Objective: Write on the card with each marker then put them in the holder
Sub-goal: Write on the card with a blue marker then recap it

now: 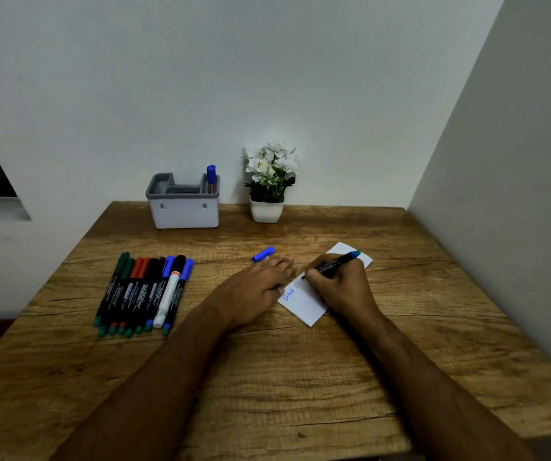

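A white card (304,306) lies on the wooden table (267,377), with blue writing near its left end. My right hand (340,282) grips a black marker with a blue end (337,262), its tip touching the card. My left hand (257,287) lies flat beside the card, fingers pressing its left edge. The marker's blue cap (263,254) lies on the table just beyond my left hand. A row of several capped markers (144,292) lies at the left. The grey-and-white holder (184,207) stands at the back with one blue marker (211,178) upright in its right slot.
A white pot of white flowers (269,184) stands at the back, right of the holder. Walls close the table at the back and the right. The table's front edge runs at the bottom of the view.
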A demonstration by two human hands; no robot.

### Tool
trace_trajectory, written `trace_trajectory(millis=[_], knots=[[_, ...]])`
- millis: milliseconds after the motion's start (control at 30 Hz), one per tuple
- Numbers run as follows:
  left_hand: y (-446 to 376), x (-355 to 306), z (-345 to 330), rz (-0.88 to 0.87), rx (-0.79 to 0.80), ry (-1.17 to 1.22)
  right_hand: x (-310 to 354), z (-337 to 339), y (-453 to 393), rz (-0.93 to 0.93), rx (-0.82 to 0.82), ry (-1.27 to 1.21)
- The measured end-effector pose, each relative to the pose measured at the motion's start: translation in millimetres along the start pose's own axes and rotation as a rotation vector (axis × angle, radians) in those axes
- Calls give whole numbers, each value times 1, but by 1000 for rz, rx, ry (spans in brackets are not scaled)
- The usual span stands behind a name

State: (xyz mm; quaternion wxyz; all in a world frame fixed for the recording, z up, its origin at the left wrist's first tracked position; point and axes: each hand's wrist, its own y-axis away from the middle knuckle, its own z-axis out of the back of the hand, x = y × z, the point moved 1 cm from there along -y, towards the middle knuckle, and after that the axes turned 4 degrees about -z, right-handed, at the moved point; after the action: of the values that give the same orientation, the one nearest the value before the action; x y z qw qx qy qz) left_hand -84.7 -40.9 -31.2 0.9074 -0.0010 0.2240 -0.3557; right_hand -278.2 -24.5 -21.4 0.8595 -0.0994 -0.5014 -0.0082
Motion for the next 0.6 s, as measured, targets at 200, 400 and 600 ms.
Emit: trace_trajectory(millis=[200,400,600], knots=[[0,0,-1,6,5,-4,2,0,-1,-17,-16,10],[-1,1,-1,7,6,-15,2,0,-1,-10,9,-6],[-1,0,-1,12,16,-10,0,0,-2,10,37,11]])
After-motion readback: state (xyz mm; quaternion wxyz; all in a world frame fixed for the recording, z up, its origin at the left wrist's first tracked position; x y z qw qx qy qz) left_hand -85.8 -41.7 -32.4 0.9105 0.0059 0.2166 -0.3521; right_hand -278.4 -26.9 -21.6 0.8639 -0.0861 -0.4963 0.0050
